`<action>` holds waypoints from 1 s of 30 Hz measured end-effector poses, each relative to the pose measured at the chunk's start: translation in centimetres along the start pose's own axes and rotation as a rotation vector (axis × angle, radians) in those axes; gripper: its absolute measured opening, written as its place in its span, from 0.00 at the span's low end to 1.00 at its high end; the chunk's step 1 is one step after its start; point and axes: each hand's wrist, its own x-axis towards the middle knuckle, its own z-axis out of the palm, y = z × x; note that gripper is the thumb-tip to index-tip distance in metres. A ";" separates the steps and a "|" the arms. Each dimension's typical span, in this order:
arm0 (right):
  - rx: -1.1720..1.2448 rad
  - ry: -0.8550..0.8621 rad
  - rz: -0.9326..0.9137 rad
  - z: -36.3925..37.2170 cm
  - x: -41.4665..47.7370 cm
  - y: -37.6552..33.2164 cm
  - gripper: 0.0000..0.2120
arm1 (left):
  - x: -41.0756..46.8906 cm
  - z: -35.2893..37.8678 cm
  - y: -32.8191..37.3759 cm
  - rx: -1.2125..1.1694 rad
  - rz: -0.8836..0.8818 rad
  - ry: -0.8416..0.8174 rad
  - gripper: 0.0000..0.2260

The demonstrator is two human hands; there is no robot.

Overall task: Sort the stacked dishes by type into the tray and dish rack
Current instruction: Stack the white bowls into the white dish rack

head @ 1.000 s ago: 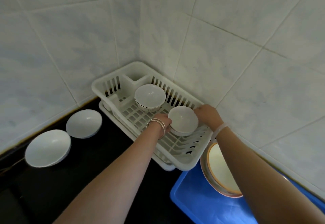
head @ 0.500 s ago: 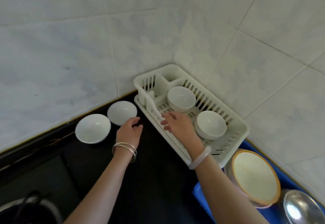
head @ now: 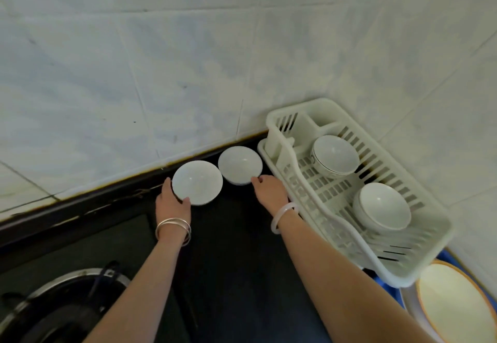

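on counter (head: 236,237) by the wall: left bowl (head: 197,182) and right bowl (head: 240,165), side by side, just left of rack (head: 271,119).
left hand (head: 173,202): thumb and fingers curled round left bowl's near rim.
right hand (head: 270,191): fingertip touches right bowl's near rim; grip, cannot tell.
handling: likely glazed ceramic, so stiff, slick, easily chipped.
hold: pinch the rim, thumb inside, fingers under.

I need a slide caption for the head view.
Left hand grips the left bowl, right hand touches the right bowl, beside a dish rack holding two bowls.
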 end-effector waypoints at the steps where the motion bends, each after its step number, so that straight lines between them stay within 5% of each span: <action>1: 0.015 0.005 0.021 0.4 0.3 0.0 0.18 | 0.5 0.1 -0.3 -0.037 -0.035 -0.023 0.30; 8: 0.730 -0.023 0.345 1.9 1.6 -1.1 0.13 | 2.0 0.7 -1.5 -0.518 -0.214 -0.138 0.25; 12: 0.870 0.039 0.363 1.0 1.2 -1.9 0.16 | 2.3 0.7 -2.0 -0.639 -0.257 -0.162 0.25; 21: 0.796 -0.082 0.176 -1.4 -1.6 -4.2 0.03 | 2.2 0.3 -2.1 -0.815 -0.294 -0.218 0.22; 30: 0.357 -0.058 0.088 1.1 -1.4 -6.6 0.06 | 2.7 -0.3 -1.8 -0.881 -0.407 -0.193 0.19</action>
